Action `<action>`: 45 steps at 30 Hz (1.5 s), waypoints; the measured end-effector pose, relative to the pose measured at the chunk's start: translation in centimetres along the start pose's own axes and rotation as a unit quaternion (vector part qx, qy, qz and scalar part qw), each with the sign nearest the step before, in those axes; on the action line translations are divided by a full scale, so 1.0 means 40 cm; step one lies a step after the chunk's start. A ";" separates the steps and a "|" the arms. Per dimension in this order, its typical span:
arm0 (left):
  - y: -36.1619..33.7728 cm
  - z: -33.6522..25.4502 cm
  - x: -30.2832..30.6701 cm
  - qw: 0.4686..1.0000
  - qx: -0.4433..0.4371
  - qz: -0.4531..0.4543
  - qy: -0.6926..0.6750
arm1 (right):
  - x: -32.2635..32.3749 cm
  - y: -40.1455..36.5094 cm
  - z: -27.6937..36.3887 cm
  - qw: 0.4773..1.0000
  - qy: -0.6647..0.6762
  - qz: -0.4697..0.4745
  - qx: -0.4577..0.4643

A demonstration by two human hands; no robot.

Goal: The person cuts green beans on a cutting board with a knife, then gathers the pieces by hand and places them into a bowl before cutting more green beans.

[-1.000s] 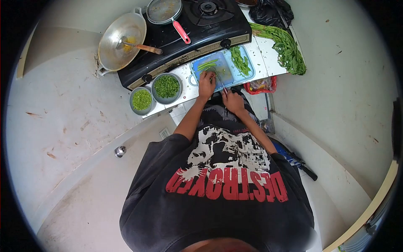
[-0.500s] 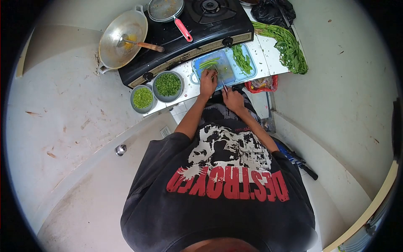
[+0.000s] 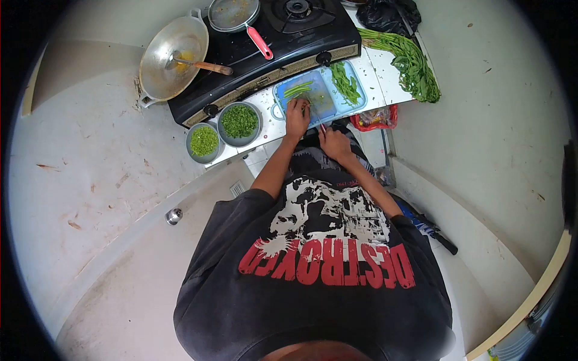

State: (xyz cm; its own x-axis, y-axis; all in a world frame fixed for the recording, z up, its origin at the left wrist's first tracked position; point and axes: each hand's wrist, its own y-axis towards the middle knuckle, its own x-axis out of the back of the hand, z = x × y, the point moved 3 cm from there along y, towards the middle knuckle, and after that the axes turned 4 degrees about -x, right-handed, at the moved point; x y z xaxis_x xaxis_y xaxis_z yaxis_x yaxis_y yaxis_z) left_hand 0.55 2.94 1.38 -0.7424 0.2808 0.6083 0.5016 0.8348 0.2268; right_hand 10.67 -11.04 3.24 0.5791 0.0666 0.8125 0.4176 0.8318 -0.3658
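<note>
My left hand (image 3: pixel 298 119) is closed over the left part of a blue cutting board (image 3: pixel 354 108), its fingertips pressed on something small and green. Just beyond those fingers lie several green stalks (image 3: pixel 297 89). My right hand (image 3: pixel 334 144) is wrapped round the handle of a knife (image 3: pixel 321 124) at the board's near edge, with the blade pointing toward my left fingertips. Cut green leaves and stems (image 3: pixel 344 83) rest on the board's right part. Left of the board stand a bowl of dark chopped greens (image 3: pixel 239 121) and a bowl of paler chopped pieces (image 3: pixel 204 141).
Behind the board is a black gas stove (image 3: pixel 277 45) with a red-handled pan (image 3: pixel 233 13). A wok (image 3: pixel 174 58) with a wooden-handled ladle is at the left. Leafy greens (image 3: pixel 415 69), a black bag (image 3: pixel 385 16) and a red basket (image 3: pixel 376 125) are at the right.
The whole view has shifted slightly, so the stove and board appear a little further left. Both hands keep nearly the same pose at the board.
</note>
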 end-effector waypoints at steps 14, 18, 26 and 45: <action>-0.004 -0.011 0.003 0.999 -0.024 0.015 0.031 | 0.019 -0.016 0.007 0.999 0.000 0.020 -0.030; 0.001 -0.013 0.005 0.994 -0.058 0.028 0.086 | 0.007 0.016 0.014 1.000 0.002 0.021 -0.018; -0.004 -0.008 0.001 0.996 -0.026 0.020 0.085 | 0.012 0.004 0.003 1.000 0.010 0.022 -0.020; -0.018 -0.009 0.013 1.000 -0.012 0.013 0.012 | -0.013 0.030 0.016 1.000 0.005 0.027 0.003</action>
State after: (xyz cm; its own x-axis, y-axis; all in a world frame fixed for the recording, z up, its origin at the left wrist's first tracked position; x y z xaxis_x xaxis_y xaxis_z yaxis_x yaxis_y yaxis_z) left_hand -0.03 2.33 1.80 -0.7185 0.2896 0.6324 0.5311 0.8155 0.2300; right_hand 10.41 -9.73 2.67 0.6077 0.1070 0.7870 0.3810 0.8302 -0.4071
